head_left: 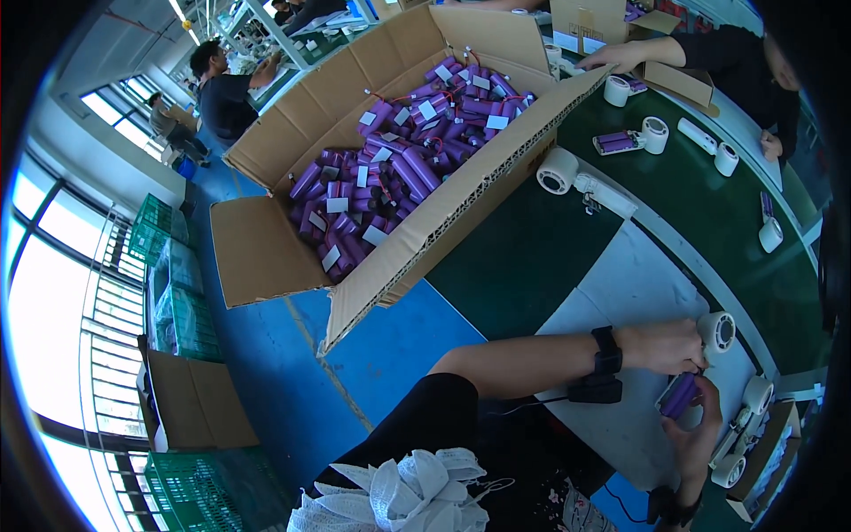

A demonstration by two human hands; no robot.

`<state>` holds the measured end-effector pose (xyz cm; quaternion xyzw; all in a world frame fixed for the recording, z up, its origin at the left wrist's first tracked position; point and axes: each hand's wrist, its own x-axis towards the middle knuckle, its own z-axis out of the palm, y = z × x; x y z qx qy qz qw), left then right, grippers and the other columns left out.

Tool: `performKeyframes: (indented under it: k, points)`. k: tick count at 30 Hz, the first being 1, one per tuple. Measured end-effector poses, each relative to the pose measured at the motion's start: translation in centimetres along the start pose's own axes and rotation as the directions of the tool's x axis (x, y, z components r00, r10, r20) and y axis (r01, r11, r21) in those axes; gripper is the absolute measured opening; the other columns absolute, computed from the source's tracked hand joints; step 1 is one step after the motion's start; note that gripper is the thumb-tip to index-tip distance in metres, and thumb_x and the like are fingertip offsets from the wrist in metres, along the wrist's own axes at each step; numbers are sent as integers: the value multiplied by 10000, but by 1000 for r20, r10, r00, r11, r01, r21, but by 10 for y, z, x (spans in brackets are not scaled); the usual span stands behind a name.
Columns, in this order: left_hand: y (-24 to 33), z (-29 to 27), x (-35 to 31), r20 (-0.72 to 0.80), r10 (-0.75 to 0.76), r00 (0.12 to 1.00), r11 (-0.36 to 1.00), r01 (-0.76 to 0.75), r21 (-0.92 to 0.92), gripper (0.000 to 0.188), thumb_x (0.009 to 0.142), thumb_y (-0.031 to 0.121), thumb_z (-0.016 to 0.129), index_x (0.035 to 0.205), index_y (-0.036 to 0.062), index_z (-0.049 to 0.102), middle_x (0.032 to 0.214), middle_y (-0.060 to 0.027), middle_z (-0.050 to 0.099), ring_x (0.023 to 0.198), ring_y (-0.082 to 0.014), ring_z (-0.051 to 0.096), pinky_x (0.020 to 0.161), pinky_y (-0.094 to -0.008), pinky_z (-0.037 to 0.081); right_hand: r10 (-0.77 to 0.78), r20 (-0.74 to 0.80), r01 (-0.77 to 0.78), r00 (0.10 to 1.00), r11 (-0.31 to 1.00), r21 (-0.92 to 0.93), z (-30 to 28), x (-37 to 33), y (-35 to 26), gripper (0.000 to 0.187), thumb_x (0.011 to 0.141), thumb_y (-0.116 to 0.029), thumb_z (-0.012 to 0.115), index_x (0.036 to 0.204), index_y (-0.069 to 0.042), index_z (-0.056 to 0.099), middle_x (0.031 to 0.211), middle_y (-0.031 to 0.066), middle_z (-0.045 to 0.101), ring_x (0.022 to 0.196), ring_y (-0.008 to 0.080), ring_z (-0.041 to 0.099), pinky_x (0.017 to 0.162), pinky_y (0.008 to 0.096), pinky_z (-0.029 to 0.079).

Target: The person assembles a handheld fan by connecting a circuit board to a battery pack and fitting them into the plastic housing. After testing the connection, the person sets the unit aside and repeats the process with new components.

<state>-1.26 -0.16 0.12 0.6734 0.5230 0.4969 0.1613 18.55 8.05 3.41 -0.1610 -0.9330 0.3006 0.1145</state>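
Observation:
My left hand (663, 346) is closed around a white, round fan-like housing (720, 332) with a dark ringed opening; its fingertips meet near one end of a purple battery pack (680, 395). My right hand (698, 418) grips that pack from its right side, thumb and fingers bent around it. Both hands work close together above the pale work surface (634, 284). What lies between the fingertips is too small and hidden to make out. A band with a dark box (596, 390) and a cable is on my left wrist.
A large open carton (483, 199) full of purple battery packs (390, 168) stands ahead-left. A white housing (558, 170) with its handle lies beside it. More units rest on the green conveyor (709, 204), where a co-worker's hand (616, 57) reaches. White housings (756, 395) and a carton (762, 461) sit right.

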Motion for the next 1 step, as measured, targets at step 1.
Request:
performKeyframes:
  k: [1]
  points:
    - [0,0,0,-1,-4,1000,1000,4,10,182,810,89,629,959,27,712,794,-197,667,728,-342,654,653,-407,517,1,2,-1,1000,1000,0,0,0,0,732,536,50,724,1226,-14,489,1073,104,555,866,233,550,832,339,464]
